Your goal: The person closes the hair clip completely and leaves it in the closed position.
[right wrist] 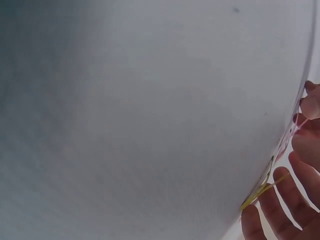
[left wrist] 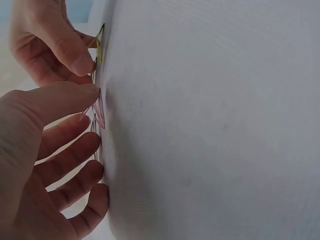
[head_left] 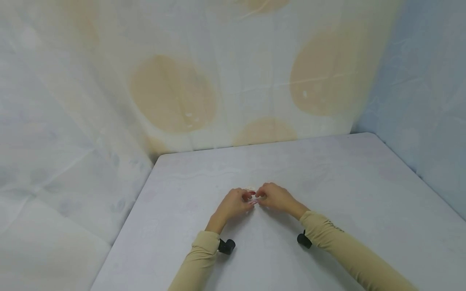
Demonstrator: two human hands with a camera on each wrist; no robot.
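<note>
Thin pink wire paper clip [left wrist: 98,111] is pinched by left hand [head_left: 233,203] on matte white table [head_left: 327,182]. Thin yellow clip [right wrist: 261,190], probably wire, is touched by right hand [head_left: 276,197]; that hand's grip cannot be told.

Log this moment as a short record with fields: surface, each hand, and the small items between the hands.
surface: pale table, cloth backdrop behind
left hand: thumb and forefinger pinch a pink paper clip on the table
right hand: fingertips at a yellow paper clip; grip unclear
items: thin wire paper clips, pink and yellow, lying close together
sleeves: tan, a black wrist camera on each arm
</note>
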